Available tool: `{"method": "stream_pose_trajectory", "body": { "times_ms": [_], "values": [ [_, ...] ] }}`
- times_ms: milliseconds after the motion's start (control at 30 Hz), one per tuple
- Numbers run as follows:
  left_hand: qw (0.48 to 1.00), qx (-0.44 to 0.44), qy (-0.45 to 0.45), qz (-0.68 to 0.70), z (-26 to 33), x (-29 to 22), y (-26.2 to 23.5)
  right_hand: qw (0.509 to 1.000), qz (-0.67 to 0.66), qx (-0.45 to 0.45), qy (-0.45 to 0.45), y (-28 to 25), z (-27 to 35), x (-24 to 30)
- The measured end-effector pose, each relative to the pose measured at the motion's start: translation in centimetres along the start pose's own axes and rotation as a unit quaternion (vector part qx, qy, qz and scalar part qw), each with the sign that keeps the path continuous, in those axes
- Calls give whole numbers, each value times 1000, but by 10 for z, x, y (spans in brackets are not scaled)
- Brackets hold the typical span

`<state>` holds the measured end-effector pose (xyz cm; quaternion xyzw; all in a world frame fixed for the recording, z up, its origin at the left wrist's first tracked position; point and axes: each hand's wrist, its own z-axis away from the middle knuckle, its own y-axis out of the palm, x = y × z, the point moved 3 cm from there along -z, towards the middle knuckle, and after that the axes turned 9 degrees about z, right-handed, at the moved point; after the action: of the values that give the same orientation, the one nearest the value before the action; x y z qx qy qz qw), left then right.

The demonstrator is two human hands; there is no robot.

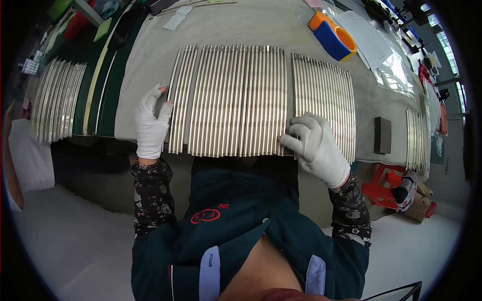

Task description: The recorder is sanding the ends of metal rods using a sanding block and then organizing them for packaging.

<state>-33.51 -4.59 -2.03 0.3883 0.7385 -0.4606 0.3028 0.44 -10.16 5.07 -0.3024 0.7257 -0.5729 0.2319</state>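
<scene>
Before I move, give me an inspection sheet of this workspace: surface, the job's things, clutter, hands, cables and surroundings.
Surface: pale table covering, bare at the far side.
Job's things: slender metal rods laid side by side in three groups, a narrow one at left.
Clutter: blue-and-orange holder, written sheet and clear plastic at upper right; dark block right of the rods.
Left hand: gloved, open, beside the leftmost rod.
Right hand: gloved, over the gap between the middle and right groups; grip unclear.
Cables: nothing seen for certain.
Surroundings: red plastic item at lower right; part of another person at far left.
</scene>
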Motion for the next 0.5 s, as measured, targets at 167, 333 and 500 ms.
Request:
{"method": "stream_pose_trajectory", "body": {
  "times_ms": [167,333,500],
  "values": [
    [1000,-3,5,-5,0,-5,0,1000,0,-8,-12,-3,-4,2],
    [1000,-7,2,21,-1,-6,1,1000,-11,-24,-13,-1,-12,7],
    [1000,-8,0,16,0,-4,0,999,5,8,-33,3,-14,7]
  ]
}}
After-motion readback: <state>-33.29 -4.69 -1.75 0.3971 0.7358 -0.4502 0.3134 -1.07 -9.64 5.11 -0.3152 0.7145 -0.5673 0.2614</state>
